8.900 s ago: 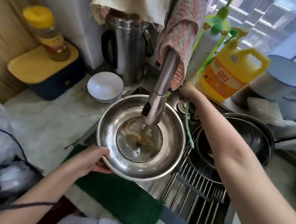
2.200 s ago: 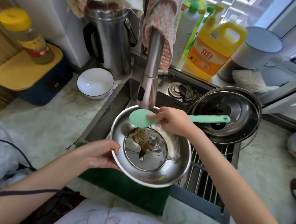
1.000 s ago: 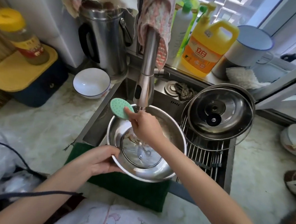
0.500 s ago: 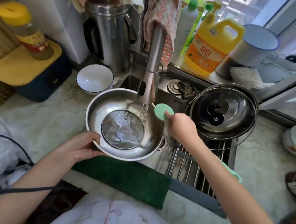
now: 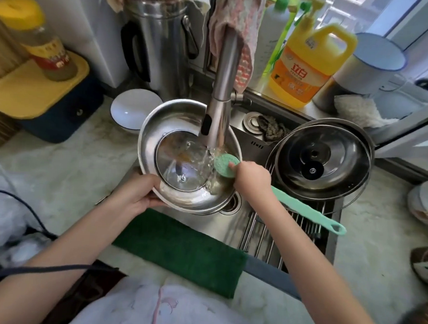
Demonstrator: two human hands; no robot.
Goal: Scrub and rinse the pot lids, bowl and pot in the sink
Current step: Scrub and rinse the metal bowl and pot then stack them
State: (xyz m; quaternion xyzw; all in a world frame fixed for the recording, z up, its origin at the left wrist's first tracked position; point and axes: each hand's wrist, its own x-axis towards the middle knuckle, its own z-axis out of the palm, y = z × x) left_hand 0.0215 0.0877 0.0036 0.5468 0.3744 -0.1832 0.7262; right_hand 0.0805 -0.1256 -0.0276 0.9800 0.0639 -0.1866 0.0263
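Half a second earlier the brush head hung just outside the steel bowl's right rim. Now the green brush (image 5: 226,165) has its round head inside that rim, in the water running from the faucet (image 5: 220,99) at the centre of the frame. The steel bowl (image 5: 150,135) has come further under the spout, and the stream lands on the right edge of the glass lid (image 5: 177,167) lying inside it. The left hand (image 5: 135,194) grasps the bowl's lower-left rim as before, thumb over the edge, and holds it above the sink (image 5: 204,221). The right hand (image 5: 252,176) is clenched around the brush just behind the head, with the handle now trailing to the lower right. The pot (image 5: 357,175), with its steel lid (image 5: 321,158) on it, sits unmoved on the rack at centre right.

The yellow detergent jug (image 5: 304,67) at upper right carries an orange label reading "立白"; its smaller print is too fine to read. The red label on the yellow-capped jar (image 5: 40,41) at upper left is illegible.
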